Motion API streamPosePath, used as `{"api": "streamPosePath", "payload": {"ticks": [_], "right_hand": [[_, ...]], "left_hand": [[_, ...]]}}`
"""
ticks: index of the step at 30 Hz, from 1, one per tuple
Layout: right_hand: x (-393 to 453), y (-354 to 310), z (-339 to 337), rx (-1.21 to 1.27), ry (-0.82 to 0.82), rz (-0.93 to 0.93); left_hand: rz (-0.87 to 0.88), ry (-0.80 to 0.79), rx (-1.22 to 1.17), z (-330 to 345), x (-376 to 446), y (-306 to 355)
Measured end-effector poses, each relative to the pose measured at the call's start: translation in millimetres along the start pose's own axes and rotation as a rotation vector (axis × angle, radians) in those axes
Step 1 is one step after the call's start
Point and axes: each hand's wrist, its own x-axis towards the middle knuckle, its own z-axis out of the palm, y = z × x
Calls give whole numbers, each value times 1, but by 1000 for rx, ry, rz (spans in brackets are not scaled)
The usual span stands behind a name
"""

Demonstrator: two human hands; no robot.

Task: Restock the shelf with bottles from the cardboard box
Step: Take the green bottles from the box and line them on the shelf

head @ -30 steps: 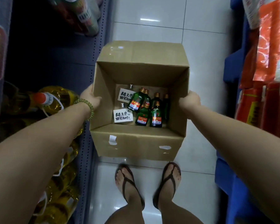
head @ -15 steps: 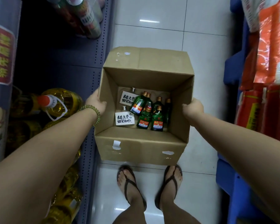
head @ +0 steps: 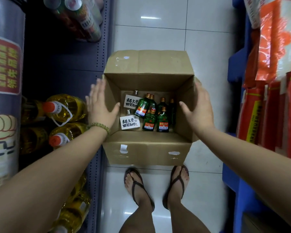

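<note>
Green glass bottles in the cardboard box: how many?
6 visible: one tilted at left, two in front, three behind. More may be hidden.

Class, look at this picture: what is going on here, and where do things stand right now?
A person stands in a shop aisle over an open cardboard box on the tiled floor. The left hand and the right hand are open at the box's two sides, holding nothing. Inside are several small green bottles and two clear bottles with white labels. No bottle has been picked up yet. Big oil bottles fill the shelf on the left.
</note>
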Motion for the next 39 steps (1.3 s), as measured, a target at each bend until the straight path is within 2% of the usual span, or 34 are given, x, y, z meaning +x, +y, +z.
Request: {"api": "streamPosePath", "payload": {"ticks": [2, 4, 7, 10, 12, 15, 19, 24, 29, 35, 39], "right_hand": [[-12, -13, -4, -13, -84, -150], [-23, -23, -1, 28, -217, -119], [-28, -28, 17, 134, -354, 166], [-21, -22, 43, 248, -371, 491], [-13, -11, 64, 222, -405, 590], [2, 11, 99, 177, -455, 630], [24, 41, 135, 215, -393, 677], [37, 65, 161, 456, -199, 766], [47, 74, 174, 561, -150, 776], [51, 83, 190, 530, -167, 767], [55, 88, 196, 320, -219, 744]], "left_hand": [[117, -89, -133, -3, -15, 23], [110, -205, -261, 0, -28, 41], [-7, -299, -337, 15, -37, 52], [-207, -382, -425, 42, -33, 48], [-297, -439, -445, 64, -26, 40], [-348, -506, -455, 105, -13, 26], [-421, -535, -549, 150, 4, 14], [-463, -522, -623, 182, 13, 1], [-467, -567, -669, 194, 21, -2], [-468, -647, -673, 210, 29, -1], [-444, -659, -626, 220, 33, -4]]}}
